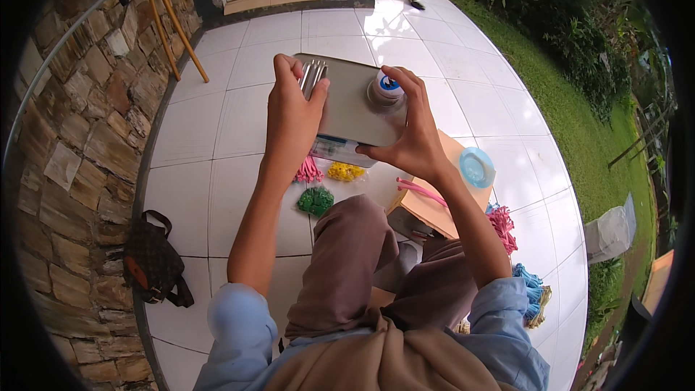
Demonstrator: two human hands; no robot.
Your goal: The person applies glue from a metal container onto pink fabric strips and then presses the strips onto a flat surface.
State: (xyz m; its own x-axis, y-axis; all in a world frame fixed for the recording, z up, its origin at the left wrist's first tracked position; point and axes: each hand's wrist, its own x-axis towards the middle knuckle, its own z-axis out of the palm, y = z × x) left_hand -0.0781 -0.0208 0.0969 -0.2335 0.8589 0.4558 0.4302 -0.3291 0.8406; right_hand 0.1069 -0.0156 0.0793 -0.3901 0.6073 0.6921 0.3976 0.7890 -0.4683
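Observation:
Both hands hold up a flat grey tray (349, 105) above the floor, in front of my knees. My left hand (291, 112) is closed on the tray's left side, its thumb beside several thin silvery rods (313, 74) lying there. My right hand (418, 130) is closed around the right side, thumb at the near edge and fingers curled by a small round jar (386, 94) with a blue and white top. Below the tray's near edge, a clear plastic container (339, 150) shows partly; the tray hides the rest.
Pink (308, 170), yellow (345, 171) and green bundles (316, 201) lie on the white tiles. A peach-coloured box (410, 211) by my right knee bears a light blue dish (476, 166). Blue bundles (532, 286) lie right; a dark bag (156, 261) sits by the stone wall.

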